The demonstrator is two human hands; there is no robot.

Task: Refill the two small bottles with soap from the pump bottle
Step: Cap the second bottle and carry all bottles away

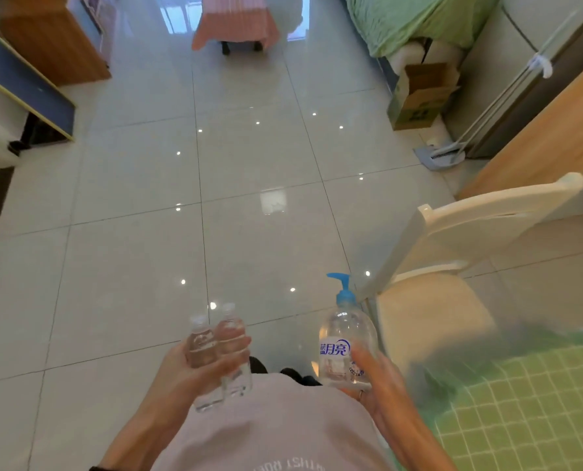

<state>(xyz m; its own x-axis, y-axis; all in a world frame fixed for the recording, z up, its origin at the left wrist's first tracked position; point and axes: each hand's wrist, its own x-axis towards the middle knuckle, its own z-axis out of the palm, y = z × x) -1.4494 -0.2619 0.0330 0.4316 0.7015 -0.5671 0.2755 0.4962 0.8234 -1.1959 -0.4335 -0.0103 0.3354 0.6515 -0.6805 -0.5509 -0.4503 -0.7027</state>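
The person is standing and holding everything in front of the waist, above a glossy tiled floor [249, 198]. The left hand [191, 375] is gripping two clear bottles side by side, with the fingers [239, 345] curling round their fronts and the thumb side lying behind them. The first small bottle [200, 345] is sitting deeper in the palm, and its base is sticking out below the hand. The second small bottle [230, 329] is touching it on the fingertip side, standing a little higher. Both are staying roughly upright with their caps above the fingers.

The right hand [380, 382] is holding the pump bottle [337, 331] from its right side and under its base. Its fingers are blurred where they are reaching across the label, so how tightly they are closing cannot be told. The blue pump head [341, 290] is rising well above this hand, with the spout pointing toward the left hand. The two hands are staying apart, with a pale shirt [283, 419] showing between and below them.

Beyond the right hand a white folding chair [453, 232] is standing, and outside that hand a green checked cloth [521, 402] is lying.
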